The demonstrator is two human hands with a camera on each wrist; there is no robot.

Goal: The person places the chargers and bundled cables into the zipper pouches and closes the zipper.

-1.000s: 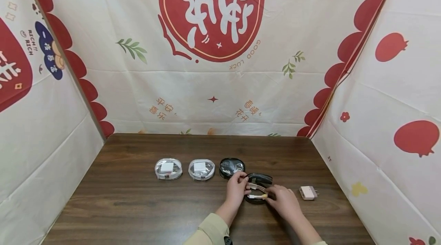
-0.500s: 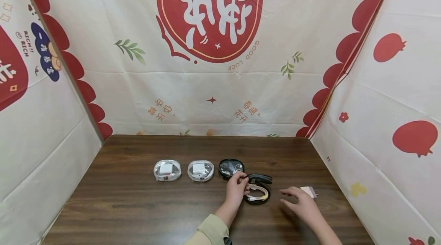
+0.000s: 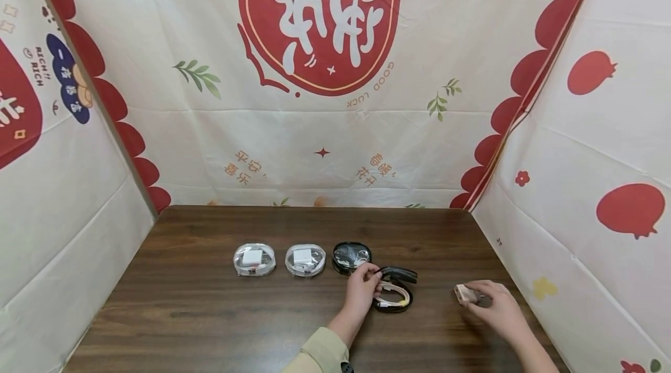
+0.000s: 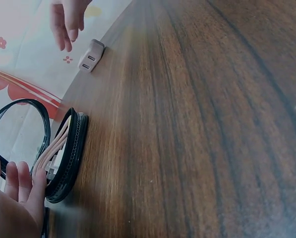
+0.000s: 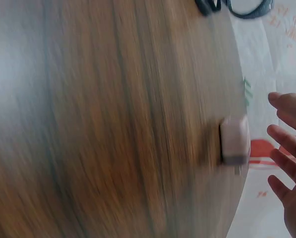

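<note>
My left hand holds a small black zip case at its left side, fingers at the hinge between lid and base. The case lies with its lid flipped up. A coiled pinkish cable with a yellow band sits inside it. To the right, my right hand is at a pale pink charger plug, thumb and fingers spread about it. In the right wrist view the charger plug stands on the table, and the spread fingers are apart from it. Two USB ports show in the left wrist view.
Left of the black case, a closed black case and two clear cases, one in the middle and one farther left, stand in a row. Each clear case contains a white charger. Printed cloth walls enclose the brown table.
My right hand has left the cable in the case and moved right to the charger plug. The left hand stays on the open black case.
</note>
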